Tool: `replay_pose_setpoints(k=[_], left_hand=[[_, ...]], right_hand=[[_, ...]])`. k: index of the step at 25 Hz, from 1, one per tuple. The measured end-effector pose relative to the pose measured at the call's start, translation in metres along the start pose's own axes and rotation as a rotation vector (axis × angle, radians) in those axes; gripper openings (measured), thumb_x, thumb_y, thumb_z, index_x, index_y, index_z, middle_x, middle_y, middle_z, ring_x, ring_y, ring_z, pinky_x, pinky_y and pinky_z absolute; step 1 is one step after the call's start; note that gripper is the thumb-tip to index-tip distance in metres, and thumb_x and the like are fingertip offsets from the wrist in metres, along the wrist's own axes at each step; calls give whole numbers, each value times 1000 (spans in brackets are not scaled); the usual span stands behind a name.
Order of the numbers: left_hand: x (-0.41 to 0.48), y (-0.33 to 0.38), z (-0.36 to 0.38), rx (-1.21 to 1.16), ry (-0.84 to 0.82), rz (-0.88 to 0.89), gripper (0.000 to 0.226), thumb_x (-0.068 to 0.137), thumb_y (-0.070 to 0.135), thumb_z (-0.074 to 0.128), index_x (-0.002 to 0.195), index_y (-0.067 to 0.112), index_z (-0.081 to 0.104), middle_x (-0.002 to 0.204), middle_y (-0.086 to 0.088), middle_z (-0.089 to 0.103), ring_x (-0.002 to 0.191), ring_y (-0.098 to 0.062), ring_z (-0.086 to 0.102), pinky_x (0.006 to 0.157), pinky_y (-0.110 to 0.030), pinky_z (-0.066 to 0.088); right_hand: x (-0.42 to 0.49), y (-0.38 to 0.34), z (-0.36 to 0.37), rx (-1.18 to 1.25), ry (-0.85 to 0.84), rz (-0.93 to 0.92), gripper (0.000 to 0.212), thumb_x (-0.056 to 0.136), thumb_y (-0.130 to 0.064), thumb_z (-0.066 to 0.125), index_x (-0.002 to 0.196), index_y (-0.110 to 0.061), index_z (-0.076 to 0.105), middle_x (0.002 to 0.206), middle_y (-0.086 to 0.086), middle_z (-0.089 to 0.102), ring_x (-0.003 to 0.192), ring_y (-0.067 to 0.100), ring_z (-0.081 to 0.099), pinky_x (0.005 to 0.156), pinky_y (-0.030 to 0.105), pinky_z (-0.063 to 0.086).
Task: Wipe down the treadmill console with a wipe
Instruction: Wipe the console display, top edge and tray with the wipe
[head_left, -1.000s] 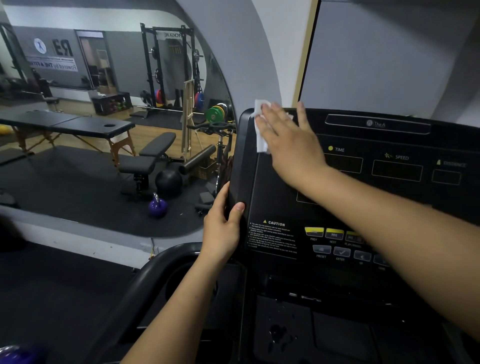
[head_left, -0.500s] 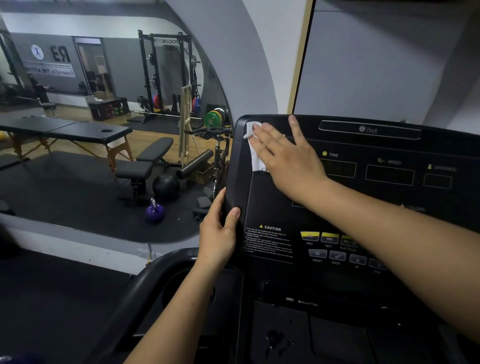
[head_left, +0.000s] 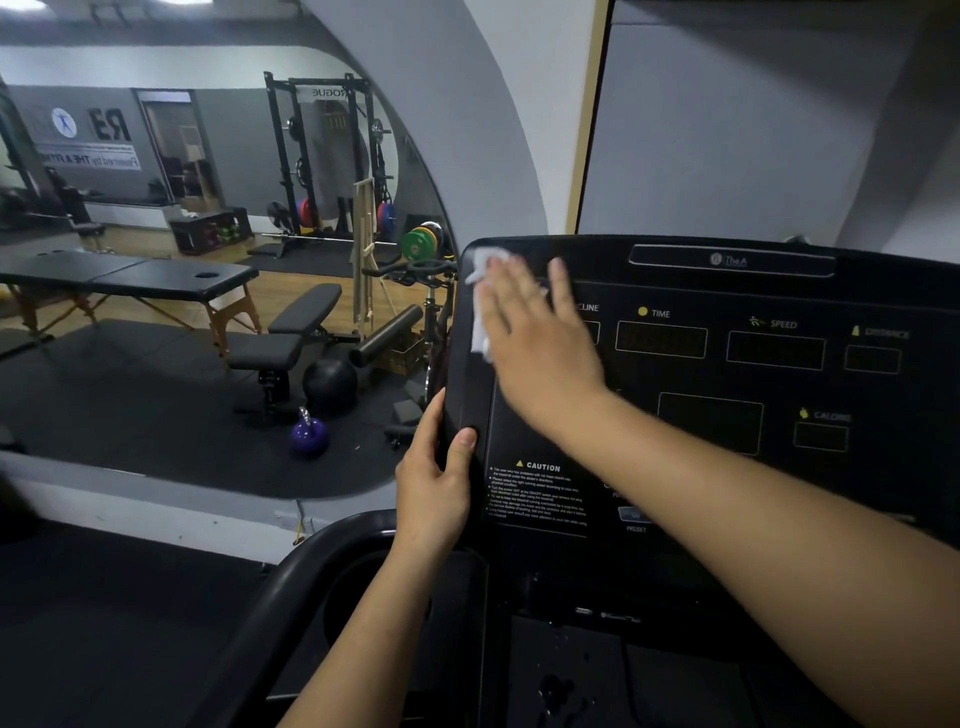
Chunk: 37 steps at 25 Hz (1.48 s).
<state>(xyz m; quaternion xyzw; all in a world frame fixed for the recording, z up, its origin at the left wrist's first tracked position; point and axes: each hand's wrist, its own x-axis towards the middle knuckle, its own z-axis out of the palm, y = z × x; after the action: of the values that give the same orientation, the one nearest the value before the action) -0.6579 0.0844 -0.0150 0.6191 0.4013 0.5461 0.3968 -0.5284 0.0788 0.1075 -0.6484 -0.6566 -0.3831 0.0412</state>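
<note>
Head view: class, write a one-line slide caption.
Right hand presses a wipe to the console, top left; left hand grips its edge.

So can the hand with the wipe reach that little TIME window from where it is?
Probably yes. The right hand presses the wipe flat on the console, and the TIME window sits just beside it with only smooth panel between.

White crumpled wipe (head_left: 480, 317) pressed flat on upper-left corner of black treadmill console (head_left: 727, 405), mostly under right hand (head_left: 540, 332). Console displays dark; TIME and SPEED labels, CAUTION sticker lower left.
</note>
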Motion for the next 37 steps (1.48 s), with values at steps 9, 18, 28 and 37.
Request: replay_pose_setpoints(k=[9,18,28,37], left_hand=[[-3,8,0,-25,4,-25,50,99,18,57,147,23,46,142,7,56,131,-2,49,111,-24,38],[-1,4,-1,5,-16,10,51,99,20,57,148,26,44,144,14,52,132,4,45,101,-4,34],[1,1,-2,-59,-37,-17,49,99,22,57,146,28,46,140,12,57,130,0,50,108,-23,40],[6,12,-11,-269,-72,-147,43,95,7,62,137,16,57,120,6,70,111,-6,66,89,-18,51]], right_hand=[[20,30,-11,-218,-11,-76,62,94,-27,35,150,-4,21,160,18,15,148,31,9,111,67,-2],[-40,-8,14,-90,3,-427,65,91,-25,36,151,-6,20,161,17,11,149,31,8,114,63,-2],[22,38,0,-116,44,-71,66,96,-29,42,153,-12,14,162,11,10,149,26,7,112,61,-6],[-63,5,21,-146,-29,-373,66,93,-29,41,153,-12,16,162,11,9,149,24,9,109,65,-9]])
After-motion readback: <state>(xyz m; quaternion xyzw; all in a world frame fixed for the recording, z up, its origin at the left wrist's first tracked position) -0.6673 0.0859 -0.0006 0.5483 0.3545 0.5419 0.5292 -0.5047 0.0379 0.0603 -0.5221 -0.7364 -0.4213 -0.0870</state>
